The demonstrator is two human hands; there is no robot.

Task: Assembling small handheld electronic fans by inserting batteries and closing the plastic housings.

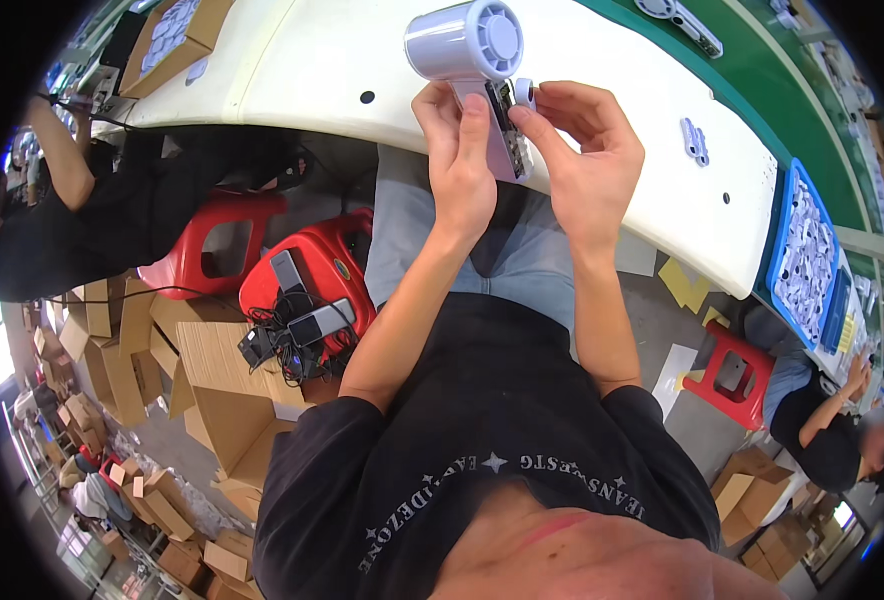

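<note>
A pale lavender handheld fan [462, 45], its round head at the top, is held over the white table's near edge. My left hand [459, 170] is closed round its handle, thumb on the front. Along the handle's right side the casing is open and a dark circuit board [505, 108] shows. My right hand [594, 165] pinches a small pale piece with a dark round spot [525, 93] between thumb and fingers, right beside the open handle. Whether that piece touches the handle, I cannot tell.
Small lavender parts [695, 142] lie on the white table [312, 60]. Another fan [684, 20] rests on the green surface beyond. A blue tray [784, 220] of parts stands at right, a parts carton [207, 25] at far left. Chargers and cables lie on a red stool [262, 285]; co-workers sit both sides.
</note>
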